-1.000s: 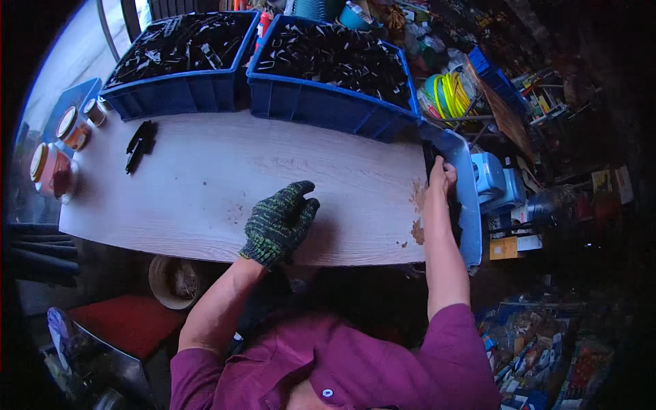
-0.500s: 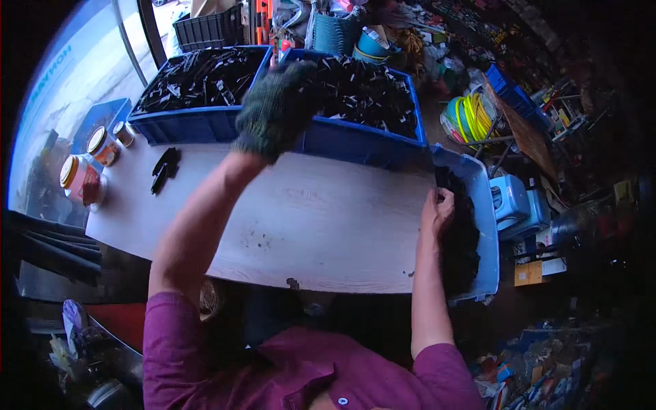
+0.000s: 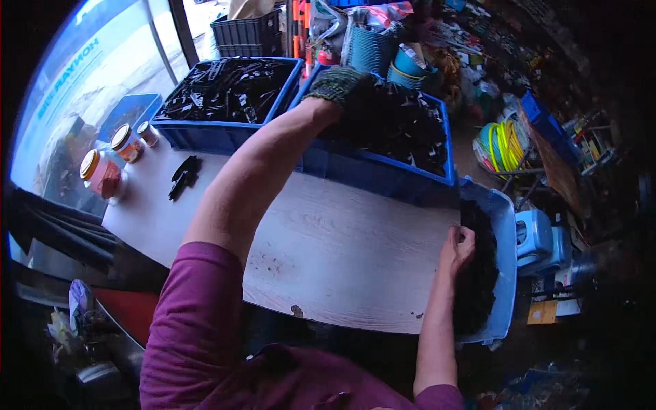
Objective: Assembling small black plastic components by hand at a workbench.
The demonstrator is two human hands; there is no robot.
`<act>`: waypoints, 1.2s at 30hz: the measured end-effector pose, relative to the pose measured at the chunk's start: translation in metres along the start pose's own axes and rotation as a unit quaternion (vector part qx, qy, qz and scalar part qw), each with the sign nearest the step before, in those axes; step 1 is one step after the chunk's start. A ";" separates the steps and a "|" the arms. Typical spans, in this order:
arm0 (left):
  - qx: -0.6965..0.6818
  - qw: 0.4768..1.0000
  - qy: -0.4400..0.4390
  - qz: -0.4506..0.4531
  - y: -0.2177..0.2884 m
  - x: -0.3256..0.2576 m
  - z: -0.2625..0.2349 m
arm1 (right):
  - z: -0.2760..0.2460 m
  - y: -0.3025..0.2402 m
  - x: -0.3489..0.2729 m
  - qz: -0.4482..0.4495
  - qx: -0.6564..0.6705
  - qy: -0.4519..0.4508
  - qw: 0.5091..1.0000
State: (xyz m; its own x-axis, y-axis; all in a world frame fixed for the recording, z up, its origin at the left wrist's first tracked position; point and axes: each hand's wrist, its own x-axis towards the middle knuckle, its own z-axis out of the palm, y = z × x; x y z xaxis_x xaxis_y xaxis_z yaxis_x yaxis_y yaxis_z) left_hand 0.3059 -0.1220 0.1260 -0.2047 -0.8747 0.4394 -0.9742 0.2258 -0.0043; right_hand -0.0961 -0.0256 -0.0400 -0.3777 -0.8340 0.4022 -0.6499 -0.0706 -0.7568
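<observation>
My left hand (image 3: 338, 87), in a dark green knitted glove, reaches over the back edge area of the right blue crate (image 3: 383, 171). Its fingers are lost against the heap of black strip-like pieces (image 3: 410, 130) inside, so their pose is hidden. My bare right hand (image 3: 460, 249) is at the table's right edge, beside a light blue tub (image 3: 507, 266) filled with dark pieces. Its fingers are curled together, and whatever they may pinch does not show. A small pile of black pieces (image 3: 183, 178) lies on the table's left part.
A second blue crate (image 3: 205, 135) of black pieces stands at the back left of the pale table (image 3: 342, 253). Lidded jars (image 3: 102, 176) line the left edge. Beyond the tub are a blue plastic container (image 3: 533, 236) and a coil of yellow hose (image 3: 504, 147).
My left hand has reached farther forward, from between the crates to over the right crate's pieces. My right hand stays curled by the tub. The whole view has shifted.
</observation>
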 end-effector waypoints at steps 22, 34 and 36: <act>0.023 0.999 0.026 0.012 0.024 -0.013 -0.019 | -0.005 -0.010 0.001 0.001 -0.067 -0.017 0.998; -0.124 0.978 0.167 0.026 0.020 -0.031 -0.030 | -0.007 -0.013 0.001 0.037 -0.074 -0.017 0.996; -0.137 0.972 0.188 0.030 0.018 -0.036 -0.033 | -0.007 -0.006 0.003 -0.026 -0.113 -0.011 0.993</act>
State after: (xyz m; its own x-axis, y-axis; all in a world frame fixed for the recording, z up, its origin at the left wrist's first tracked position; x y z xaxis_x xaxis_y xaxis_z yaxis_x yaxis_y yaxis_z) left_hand 0.2983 -0.0727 0.1395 -0.1602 -0.6496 0.7432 -0.8888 0.4224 0.1776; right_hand -0.0978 -0.0235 -0.0303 -0.3269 -0.8447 0.4238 -0.8000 0.0087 -0.5999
